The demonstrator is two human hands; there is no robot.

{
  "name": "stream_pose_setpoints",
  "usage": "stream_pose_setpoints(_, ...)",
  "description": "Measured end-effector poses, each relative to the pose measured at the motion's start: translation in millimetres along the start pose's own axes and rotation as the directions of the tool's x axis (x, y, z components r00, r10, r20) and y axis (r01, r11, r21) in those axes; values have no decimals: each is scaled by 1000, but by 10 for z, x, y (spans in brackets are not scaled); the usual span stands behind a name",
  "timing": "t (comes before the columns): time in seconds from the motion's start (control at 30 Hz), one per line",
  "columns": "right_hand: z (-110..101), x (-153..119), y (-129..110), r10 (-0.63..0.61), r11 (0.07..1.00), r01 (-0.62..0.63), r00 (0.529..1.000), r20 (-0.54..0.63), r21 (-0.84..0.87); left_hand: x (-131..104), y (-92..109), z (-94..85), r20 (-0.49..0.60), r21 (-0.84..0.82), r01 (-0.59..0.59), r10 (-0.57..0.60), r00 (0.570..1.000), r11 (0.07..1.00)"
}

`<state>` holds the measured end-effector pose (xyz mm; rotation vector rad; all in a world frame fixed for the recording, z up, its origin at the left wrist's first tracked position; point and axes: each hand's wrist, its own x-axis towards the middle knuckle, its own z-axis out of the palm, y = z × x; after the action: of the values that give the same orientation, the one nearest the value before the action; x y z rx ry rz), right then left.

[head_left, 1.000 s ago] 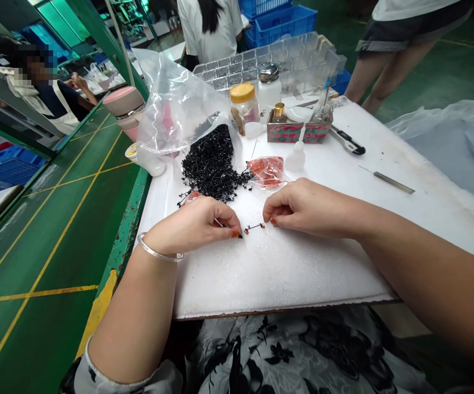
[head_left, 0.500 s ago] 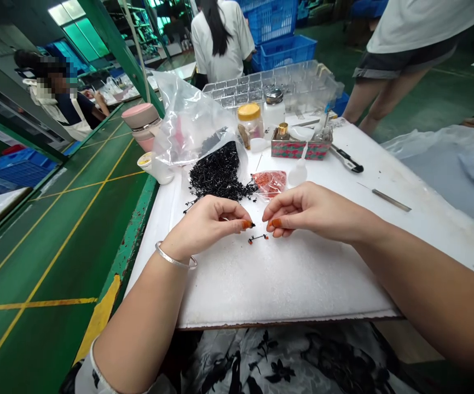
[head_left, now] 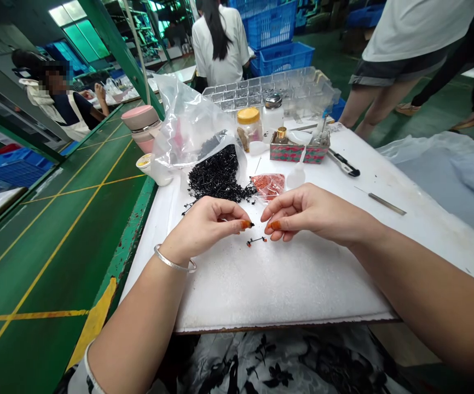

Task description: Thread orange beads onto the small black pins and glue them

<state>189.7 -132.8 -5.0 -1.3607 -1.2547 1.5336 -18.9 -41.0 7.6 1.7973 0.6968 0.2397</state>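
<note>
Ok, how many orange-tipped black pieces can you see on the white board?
1: the orange-tipped black piece lies on the white board, on the near side of the gap between left hand and right hand. The hands may hide others.

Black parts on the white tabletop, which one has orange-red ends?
The single black rod part lying by itself, nearer the camera than the black heap, whose parts look plain black.

A slim silver-coloured bangle (head_left: 170, 264) is worn on the left wrist. The pale left sleeve (head_left: 84, 372) is edged with a narrow hem, and the grey-and-white garment (head_left: 278, 375) is patterned with black flowers. Both thumbnails (head_left: 246, 224) are coloured orange.
</note>
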Motion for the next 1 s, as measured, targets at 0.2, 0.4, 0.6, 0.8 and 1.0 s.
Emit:
stream_pose_setpoints(0.2,-13,2,23,-19,1000,19,1000,19,18,0,2,5,-7,-2,-4,4,1000,1000)
stream_pose_setpoints(0.4,-13,12,34,-79,997,79,997,10,4,-3,0,-3,-8,-20,-3,3,1000,1000)
stream_pose_setpoints(0.6,14,-3,-17,-28,999,29,999,-30,21,-15,-10,3,-24,-15,-21,21,999,1000)
stream_pose_setpoints(0.8,13,-16,-13,-27,998,27,1000,12,56,-11,6,18,-41,-35,-25,23,999,999)
stream_pose_setpoints(1.0,17,-19,-18,-27,998,25,999,24,62,-20,14,28,-50,-48,-37,34,998,998)
